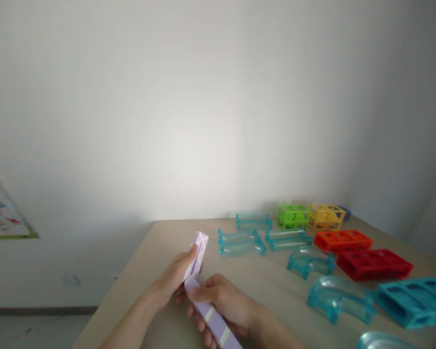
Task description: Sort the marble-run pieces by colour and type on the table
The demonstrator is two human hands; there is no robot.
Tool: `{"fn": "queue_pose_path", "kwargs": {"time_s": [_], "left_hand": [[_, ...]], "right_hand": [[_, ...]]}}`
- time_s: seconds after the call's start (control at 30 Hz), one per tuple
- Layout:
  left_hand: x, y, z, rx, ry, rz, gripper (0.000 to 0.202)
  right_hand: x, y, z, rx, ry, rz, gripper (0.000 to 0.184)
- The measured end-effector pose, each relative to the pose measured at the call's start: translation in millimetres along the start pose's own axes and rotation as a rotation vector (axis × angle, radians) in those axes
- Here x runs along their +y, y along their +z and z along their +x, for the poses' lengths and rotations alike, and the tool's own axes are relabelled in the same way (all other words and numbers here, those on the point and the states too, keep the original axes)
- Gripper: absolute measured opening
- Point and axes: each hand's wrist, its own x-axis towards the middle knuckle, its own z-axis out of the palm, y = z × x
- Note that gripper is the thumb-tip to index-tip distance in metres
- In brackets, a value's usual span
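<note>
A long lavender snake puzzle (215, 322) with pale stripes and triangular facets is held over the near part of the table, bent near its middle. Its upper end points up and away, while the lower end runs out of the bottom of the view. My left hand (174, 275) is closed around the upper section, thumb along its side. Just below the bend, my right hand (228, 301) grips the lower section, with the thumb on top and the fingers curled beneath. Parts of both hands' fingers are hidden behind the puzzle.
Clear blue track pieces (241, 242), straight and curved, lie on the tan table (145, 257) ahead and rightward. Farther right are a green frame block (293, 216), a yellow one (326, 216), and orange (343, 240), red (375, 264) and teal (416, 301) blocks. A wall stands behind.
</note>
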Motion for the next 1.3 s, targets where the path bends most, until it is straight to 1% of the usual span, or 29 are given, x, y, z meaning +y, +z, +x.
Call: {"fn": "queue_pose_path", "kwargs": {"time_s": [0.1, 0.13, 0.17, 0.2, 0.27, 0.33, 0.4, 0.47, 0.53, 0.57, 0.63, 0.73, 0.77, 0.87, 0.9, 0.93, 0.97, 1.03, 1.1, 1.17, 1.23, 1.3], "left_hand": [[7.9, 2.4, -0.5, 0.048, 0.057, -0.313, 0.070], [11.0, 3.4, -0.7, 0.072, 0.090, -0.412, 0.069], [13.8, 4.5, -0.5, 0.107, 0.120, -0.493, 0.068], [16.0, 5.5, 0.0, 0.150, 0.144, -0.555, 0.066], [17.6, 7.6, 2.3, 0.231, 0.164, -0.636, 0.059], [15.5, 10.4, 5.7, 0.285, 0.176, -0.692, 0.054], [11.0, 14.9, 8.6, 0.305, 0.183, -0.711, 0.051], [6.3, 20.8, 9.7, 0.306, 0.172, -0.706, 0.050], [3.3, 26.5, 8.7, 0.269, 0.151, -0.710, 0.050], [2.8, 28.7, 7.6, 0.242, 0.141, -0.721, 0.050], [3.8, 31.0, 4.8, 0.197, 0.120, -0.753, 0.048], [8.8, 29.6, 0.1, 0.156, 0.066, -0.806, 0.043], [10.7, 28.4, -1.3, 0.109, 0.017, -0.815, 0.041], [15.1, 26.1, -4.5, -0.094, -0.218, -0.763, 0.044], [15.6, 26.0, -4.8, -0.133, -0.273, -0.733, 0.046], [15.5, 26.3, -4.7, -0.134, -0.284, -0.709, 0.049], [14.7, 26.8, -4.2, -0.103, -0.248, -0.691, 0.050], [11.7, 27.9, -2.1, 0.004, -0.075, -0.632, 0.053], [7.7, 28.3, 0.4, 0.120, 0.142, -0.486, 0.056], [4.2, 27.9, 2.2, 0.193, 0.299, -0.287, 0.058], [2.4, 27.1, 2.6, 0.217, 0.367, -0.141, 0.059], [2.4, 26.2, 2.1, 0.196, 0.371, -0.081, 0.060]], "right_hand": [[-0.3, -4.3, 3.0, -0.145, 0.008, 0.143, 0.062], [-0.5, -5.3, 3.5, -0.162, -0.019, 0.192, 0.064], [-0.5, -5.9, 4.0, -0.139, -0.088, 0.242, 0.061], [-0.3, -5.9, 4.7, -0.085, -0.185, 0.277, 0.056], [0.4, -5.1, 6.8, 0.069, -0.401, 0.293, 0.044], [1.1, -4.7, 10.3, 0.227, -0.564, 0.245, 0.039], [1.6, -6.2, 14.2, 0.386, -0.658, 0.152, 0.037], [1.6, -9.4, 17.0, 0.524, -0.680, 0.024, 0.035], [0.7, -12.3, 17.3, 0.606, -0.681, -0.071, 0.037], [-0.1, -13.2, 16.4, 0.621, -0.678, -0.103, 0.039], [-2.4, -13.8, 13.0, 0.610, -0.672, -0.142, 0.041], [-6.2, -13.5, 6.7, 0.559, -0.669, -0.183, 0.043], [-7.3, -13.6, 4.9, 0.533, -0.669, -0.186, 0.045], [-9.5, -14.7, 1.8, 0.461, -0.660, -0.205, 0.048], [-9.8, -15.1, 1.6, 0.457, -0.660, -0.209, 0.049], [-9.8, -15.6, 1.9, 0.474, -0.667, -0.203, 0.049], [-9.5, -16.0, 2.6, 0.507, -0.675, -0.193, 0.049], [-7.6, -16.7, 4.9, 0.587, -0.675, -0.169, 0.047], [-4.3, -17.2, 7.7, 0.642, -0.652, -0.145, 0.046], [-0.4, -17.5, 10.1, 0.644, -0.624, -0.121, 0.046], [2.4, -18.1, 11.5, 0.614, -0.616, -0.100, 0.047], [2.9, -19.7, 11.8, 0.571, -0.617, -0.113, 0.048]]}}
